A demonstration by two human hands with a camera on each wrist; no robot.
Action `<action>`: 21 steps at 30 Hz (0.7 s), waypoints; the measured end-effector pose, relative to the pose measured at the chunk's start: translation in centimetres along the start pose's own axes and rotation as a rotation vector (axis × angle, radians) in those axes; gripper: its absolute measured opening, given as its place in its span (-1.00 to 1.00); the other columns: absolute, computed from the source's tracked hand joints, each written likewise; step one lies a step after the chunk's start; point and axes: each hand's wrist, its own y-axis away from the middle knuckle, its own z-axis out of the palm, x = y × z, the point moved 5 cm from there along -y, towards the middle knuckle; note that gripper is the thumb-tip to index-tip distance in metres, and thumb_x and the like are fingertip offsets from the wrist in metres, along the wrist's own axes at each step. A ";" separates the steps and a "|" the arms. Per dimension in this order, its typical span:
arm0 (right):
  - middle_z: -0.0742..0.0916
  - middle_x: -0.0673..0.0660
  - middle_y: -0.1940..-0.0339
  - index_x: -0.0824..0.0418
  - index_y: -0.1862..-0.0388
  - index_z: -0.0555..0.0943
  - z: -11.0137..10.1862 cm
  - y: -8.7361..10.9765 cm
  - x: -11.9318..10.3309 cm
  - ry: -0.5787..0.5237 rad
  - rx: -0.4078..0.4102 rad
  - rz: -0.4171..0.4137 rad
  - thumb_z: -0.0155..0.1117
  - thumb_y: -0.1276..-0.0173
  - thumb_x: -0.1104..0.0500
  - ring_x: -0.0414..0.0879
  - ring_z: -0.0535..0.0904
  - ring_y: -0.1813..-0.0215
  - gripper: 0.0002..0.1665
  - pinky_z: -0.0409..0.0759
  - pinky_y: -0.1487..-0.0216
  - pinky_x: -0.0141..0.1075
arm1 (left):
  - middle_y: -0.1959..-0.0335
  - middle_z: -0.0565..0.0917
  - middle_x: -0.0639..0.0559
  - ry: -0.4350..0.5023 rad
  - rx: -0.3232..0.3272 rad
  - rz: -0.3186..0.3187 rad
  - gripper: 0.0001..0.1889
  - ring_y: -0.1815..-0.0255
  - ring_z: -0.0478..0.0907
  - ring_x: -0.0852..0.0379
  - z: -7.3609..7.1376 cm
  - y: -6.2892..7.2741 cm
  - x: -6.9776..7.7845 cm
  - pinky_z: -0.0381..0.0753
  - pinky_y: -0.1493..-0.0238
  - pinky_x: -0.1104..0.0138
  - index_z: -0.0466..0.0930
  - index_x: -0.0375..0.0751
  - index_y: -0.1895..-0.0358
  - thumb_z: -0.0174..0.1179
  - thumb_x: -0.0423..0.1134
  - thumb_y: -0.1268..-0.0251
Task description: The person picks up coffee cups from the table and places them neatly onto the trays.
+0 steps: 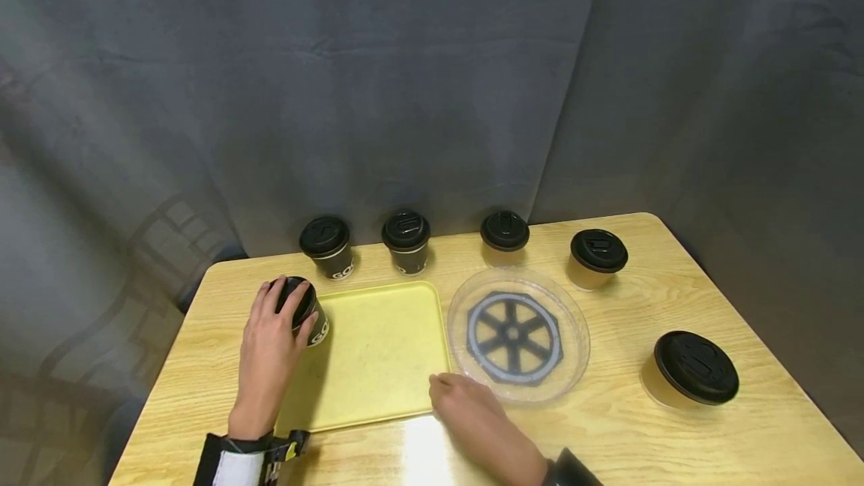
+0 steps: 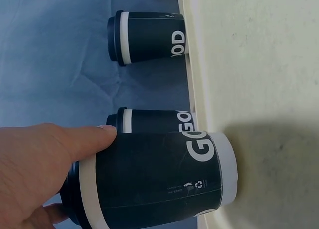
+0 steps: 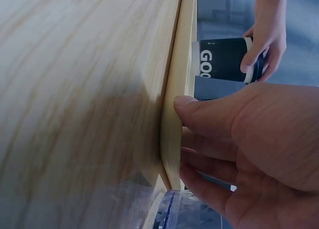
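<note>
My left hand [image 1: 271, 340] grips a black paper coffee cup [image 2: 154, 176] by its black lid, fingers spread over the top. The cup is upright at the back left corner of the yellow tray [image 1: 378, 358], white lettering on its side; whether its base touches the tray, I cannot tell. My right hand [image 1: 469, 403] is at the tray's front right corner. In the right wrist view, its thumb [image 3: 187, 100] and curled fingers hold the tray's rim [image 3: 174, 134]. The left hand and cup also appear beyond the tray there.
Two black lidded cups [image 1: 327, 247] [image 1: 406, 242] stand behind the tray. A clear round dish [image 1: 574, 343] with a dark spoked pattern sits right of it. Three tan cups with black lids [image 1: 505, 238] [image 1: 597, 257] [image 1: 691, 370] stand around the dish. A grey curtain hangs behind the table.
</note>
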 end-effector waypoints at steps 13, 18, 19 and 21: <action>0.75 0.14 -0.02 0.24 0.03 0.65 0.1 0.0 0.3 -0.015 -0.030 0.010 0.29 -0.29 0.20 -0.02 0.69 -0.04 -0.72 0.68 -0.04 -0.30 | -0.31 0.44 -0.31 -0.015 -0.021 -0.018 -0.46 -0.40 0.27 -0.35 1.3 -0.1 0.3 0.44 -0.04 -0.34 0.53 -0.11 -0.20 0.43 -0.22 -0.09; 0.75 0.15 -0.02 0.26 -0.04 0.63 0.2 0.1 0.3 -0.021 -0.037 0.014 0.30 -0.29 0.18 0.00 0.69 -0.04 -0.65 0.68 -0.04 -0.28 | -0.32 0.44 -0.29 -0.011 -0.024 -0.033 -0.45 -0.41 0.26 -0.34 1.5 0.0 0.2 0.43 -0.04 -0.33 0.54 -0.10 -0.20 0.44 -0.22 -0.08; 0.75 0.16 -0.01 0.26 -0.05 0.63 0.2 0.1 0.3 -0.021 -0.038 0.013 0.30 -0.29 0.18 0.00 0.69 -0.04 -0.64 0.68 -0.05 -0.27 | -0.32 0.44 -0.30 -0.010 -0.023 -0.034 -0.45 -0.40 0.27 -0.34 1.5 0.1 0.1 0.43 -0.04 -0.33 0.54 -0.10 -0.20 0.44 -0.22 -0.08; 0.75 0.16 -0.01 0.26 -0.05 0.62 0.2 0.1 0.2 -0.022 -0.034 0.006 0.30 -0.29 0.18 -0.01 0.69 -0.04 -0.64 0.67 -0.06 -0.27 | -0.32 0.44 -0.29 -0.006 -0.020 -0.037 -0.45 -0.40 0.26 -0.34 1.4 0.2 0.1 0.43 -0.05 -0.34 0.53 -0.10 -0.20 0.44 -0.23 -0.08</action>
